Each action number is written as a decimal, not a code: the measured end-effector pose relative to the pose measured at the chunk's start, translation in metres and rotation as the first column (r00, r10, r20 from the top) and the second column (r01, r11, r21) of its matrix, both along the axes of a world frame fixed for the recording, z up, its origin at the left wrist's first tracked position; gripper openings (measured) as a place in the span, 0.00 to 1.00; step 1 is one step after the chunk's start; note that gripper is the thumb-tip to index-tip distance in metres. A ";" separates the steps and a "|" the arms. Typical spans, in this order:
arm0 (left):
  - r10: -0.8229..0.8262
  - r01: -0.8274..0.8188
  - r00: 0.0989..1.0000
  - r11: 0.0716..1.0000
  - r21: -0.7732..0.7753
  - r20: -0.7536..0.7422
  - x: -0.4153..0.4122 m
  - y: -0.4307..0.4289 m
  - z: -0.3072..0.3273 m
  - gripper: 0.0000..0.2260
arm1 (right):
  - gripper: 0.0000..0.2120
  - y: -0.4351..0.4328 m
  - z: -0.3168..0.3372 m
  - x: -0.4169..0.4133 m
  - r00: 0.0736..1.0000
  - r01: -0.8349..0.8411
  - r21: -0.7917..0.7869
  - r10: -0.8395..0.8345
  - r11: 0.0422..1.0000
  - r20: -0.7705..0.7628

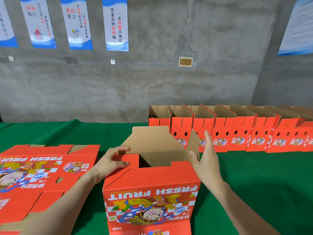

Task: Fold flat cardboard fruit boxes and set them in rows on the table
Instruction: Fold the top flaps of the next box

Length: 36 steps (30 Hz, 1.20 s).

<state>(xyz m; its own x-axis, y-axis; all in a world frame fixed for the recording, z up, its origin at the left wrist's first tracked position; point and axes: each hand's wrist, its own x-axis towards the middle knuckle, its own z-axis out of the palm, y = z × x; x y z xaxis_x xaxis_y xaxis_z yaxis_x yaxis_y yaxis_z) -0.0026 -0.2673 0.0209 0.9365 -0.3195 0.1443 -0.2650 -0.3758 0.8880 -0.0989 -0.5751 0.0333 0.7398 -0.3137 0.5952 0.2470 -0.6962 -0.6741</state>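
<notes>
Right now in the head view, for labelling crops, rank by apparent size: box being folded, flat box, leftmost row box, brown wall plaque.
1. box being folded and flat box: alike, both near and cropped.
2. leftmost row box, farther away.
3. brown wall plaque.

Posters (pixel 115 24) on grey concrete wall (pixel 169 85); small framed plaque (pixel 185 61) lower right

Picture edges cut off the flat box stack (pixel 42 167) leftward, the folded row (pixel 237 131) rightward, and the open box (pixel 152 180) below.
</notes>
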 end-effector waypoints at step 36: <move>0.088 -0.198 0.979 0.626 0.754 0.184 -0.012 -0.045 0.016 0.41 | 0.41 0.024 -0.013 0.053 0.792 -0.191 -0.466 -0.145 0.864 -0.594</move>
<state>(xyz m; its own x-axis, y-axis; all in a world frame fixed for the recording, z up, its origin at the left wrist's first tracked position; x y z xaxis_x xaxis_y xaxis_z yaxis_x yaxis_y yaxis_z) -0.0148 -0.3124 0.0372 0.9729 -0.2299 0.0225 -0.2289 -0.9464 0.2280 -0.0455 -0.5506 0.0205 0.9911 -0.0912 0.0974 -0.0625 -0.9624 -0.2645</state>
